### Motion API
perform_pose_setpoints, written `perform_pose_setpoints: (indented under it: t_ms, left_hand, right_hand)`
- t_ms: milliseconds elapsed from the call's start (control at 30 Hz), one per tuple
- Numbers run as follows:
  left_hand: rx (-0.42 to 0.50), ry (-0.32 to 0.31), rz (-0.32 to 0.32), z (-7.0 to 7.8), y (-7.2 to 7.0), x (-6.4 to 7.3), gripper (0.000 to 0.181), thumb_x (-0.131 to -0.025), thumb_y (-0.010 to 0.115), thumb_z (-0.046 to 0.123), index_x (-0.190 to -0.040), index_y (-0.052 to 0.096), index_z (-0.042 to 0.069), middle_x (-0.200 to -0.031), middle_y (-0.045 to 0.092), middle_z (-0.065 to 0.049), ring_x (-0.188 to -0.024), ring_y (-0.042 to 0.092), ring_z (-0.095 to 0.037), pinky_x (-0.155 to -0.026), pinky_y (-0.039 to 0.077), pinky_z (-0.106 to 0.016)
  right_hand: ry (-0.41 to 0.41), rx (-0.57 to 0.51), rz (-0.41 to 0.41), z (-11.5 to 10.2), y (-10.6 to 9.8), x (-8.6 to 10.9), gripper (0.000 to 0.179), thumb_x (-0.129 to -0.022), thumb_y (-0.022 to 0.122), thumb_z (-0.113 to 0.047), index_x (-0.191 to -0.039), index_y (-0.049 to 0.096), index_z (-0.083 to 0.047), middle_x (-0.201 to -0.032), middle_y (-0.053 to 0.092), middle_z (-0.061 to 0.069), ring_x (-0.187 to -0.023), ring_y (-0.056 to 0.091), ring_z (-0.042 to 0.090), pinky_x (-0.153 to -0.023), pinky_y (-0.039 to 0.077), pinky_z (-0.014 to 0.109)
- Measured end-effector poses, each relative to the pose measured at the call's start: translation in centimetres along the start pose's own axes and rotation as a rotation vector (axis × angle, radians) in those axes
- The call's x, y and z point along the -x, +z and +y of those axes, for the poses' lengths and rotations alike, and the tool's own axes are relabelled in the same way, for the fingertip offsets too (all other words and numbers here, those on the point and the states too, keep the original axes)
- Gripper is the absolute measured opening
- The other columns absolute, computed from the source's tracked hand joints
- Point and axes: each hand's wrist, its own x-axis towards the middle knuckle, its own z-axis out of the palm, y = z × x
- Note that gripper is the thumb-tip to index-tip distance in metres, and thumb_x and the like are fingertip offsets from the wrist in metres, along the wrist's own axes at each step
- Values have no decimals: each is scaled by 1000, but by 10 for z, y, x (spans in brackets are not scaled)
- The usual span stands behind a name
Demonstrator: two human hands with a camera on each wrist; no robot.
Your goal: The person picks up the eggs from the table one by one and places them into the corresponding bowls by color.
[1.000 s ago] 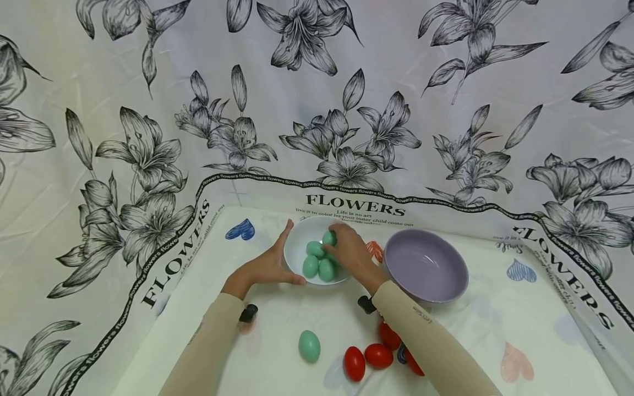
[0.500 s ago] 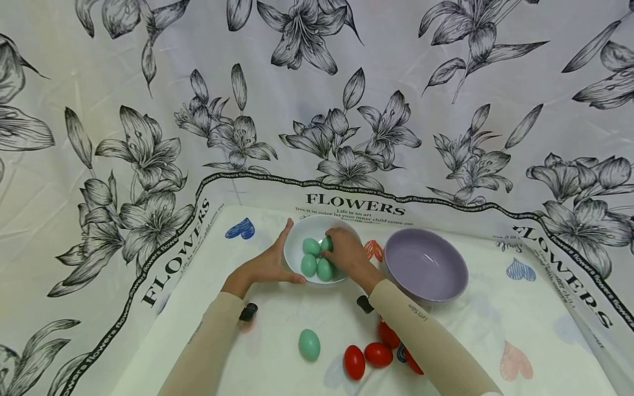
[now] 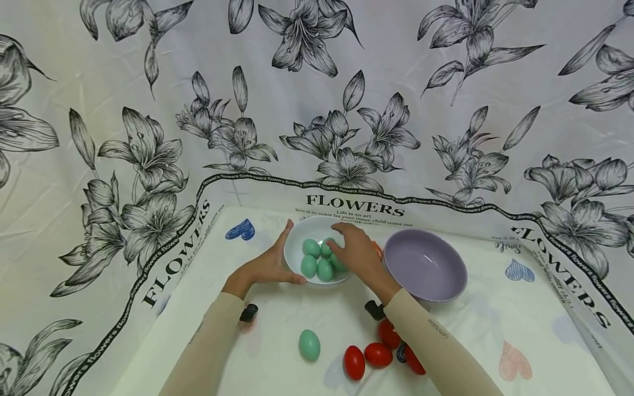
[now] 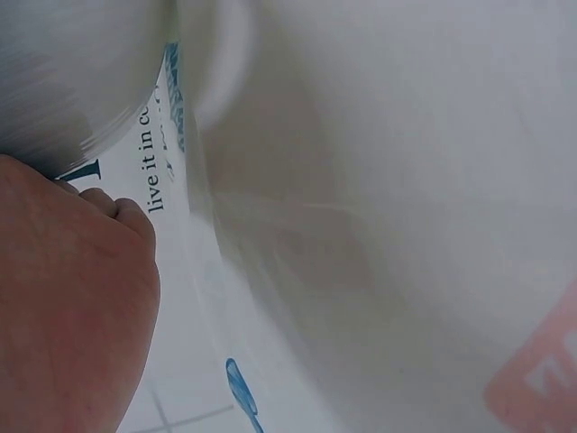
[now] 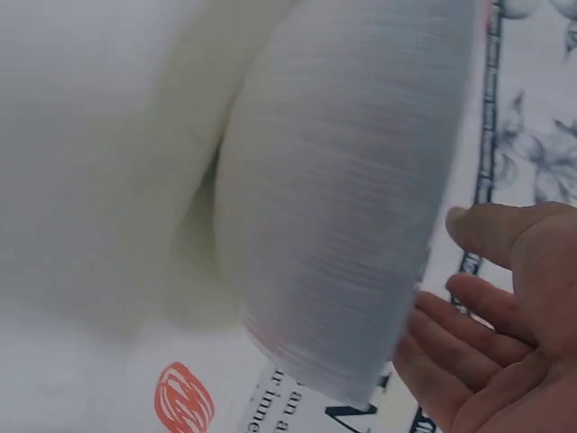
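In the head view, a white bowl (image 3: pixel 296 236) holds several green eggs (image 3: pixel 309 265). My left hand (image 3: pixel 267 268) grips the bowl's left side, thumb along the near rim and fingers round the far side. The left wrist view shows the back of that hand (image 4: pixel 72 298) against the bowl's outer wall (image 4: pixel 72 81). Over the right rim hovers my right hand (image 3: pixel 359 254), partly covering the eggs there. From the right wrist, its fingers (image 5: pixel 460 347) look spread and loosely bent beside the bowl (image 5: pixel 343 198), with nothing between them.
A purple bowl (image 3: pixel 426 267) stands just right of the white one. One green egg (image 3: pixel 309 345) lies on the cloth nearer me. Several red eggs (image 3: pixel 354 362) lie to its right, some partly behind my right forearm. A flowered curtain (image 3: pixel 346 121) hangs behind.
My right hand held a green egg, lowered it among the others in the white bowl and let go. It has drawn back slightly to the right, fingers spread. The left hand stayed put.
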Motion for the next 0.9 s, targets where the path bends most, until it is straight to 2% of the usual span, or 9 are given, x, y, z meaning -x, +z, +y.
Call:
perform_pose_setpoints:
  t_ms: [200, 400, 500, 633, 767, 900]
  left_hand:
    - [-3, -22, 4, 0, 2, -1, 155, -66, 99, 56, -167, -18, 38, -177, -14, 8, -163, 9, -33, -126, 23, -60]
    - [13, -33, 6, -1, 2, 2, 156, -65, 100, 54, -165, -18, 43, -176, -14, 11, -163, 6, -33, -126, 21, -61]
    - [19, -32, 9, -1, 1, 4, 156, -65, 100, 55, -165, -18, 44, -176, -15, 12, -163, 5, -32, -126, 20, -61]
    - [15, -25, 13, -1, 0, 4, 156, -65, 100, 55, -166, -18, 42, -175, -15, 13, -163, 4, -31, -126, 20, -61]
    - [15, -22, 7, 1, 1, 3, 156, -66, 100, 54, -166, -18, 41, -175, -16, 13, -163, 3, -31, -127, 19, -61]
    - [10, -36, 2, 3, 1, 2, 156, -65, 100, 55, -165, -19, 43, -175, -16, 14, -163, 3, -30, -127, 18, -61]
  right_hand:
    - [-97, -173, 132, 4, -18, 29, 45, -103, 71, -37, -142, 66, -15, -139, 68, 2, -127, 67, 22, -107, 55, 42]
    - [-154, -455, 222, 9, -24, 69, 46, -104, 70, -37, -145, 63, -17, -141, 67, -3, -130, 65, 16, -111, 51, 31]
    - [-164, -582, 222, 11, -27, 86, 46, -104, 71, -29, -146, 61, -15, -143, 67, -1, -134, 63, 18, -112, 49, 30]
    - [-139, -681, 193, 13, -29, 109, 48, -104, 71, -25, -150, 58, -20, -146, 64, -4, -138, 60, 16, -114, 46, 29]
    - [-154, -694, 169, 18, -28, 130, 57, -104, 71, -17, -157, 50, -20, -154, 57, -3, -144, 53, 17, -117, 43, 30]
    - [-227, -720, 142, 21, -26, 145, 67, -102, 70, -4, -162, 42, -14, -164, 47, 4, -152, 44, 23, -120, 37, 30]
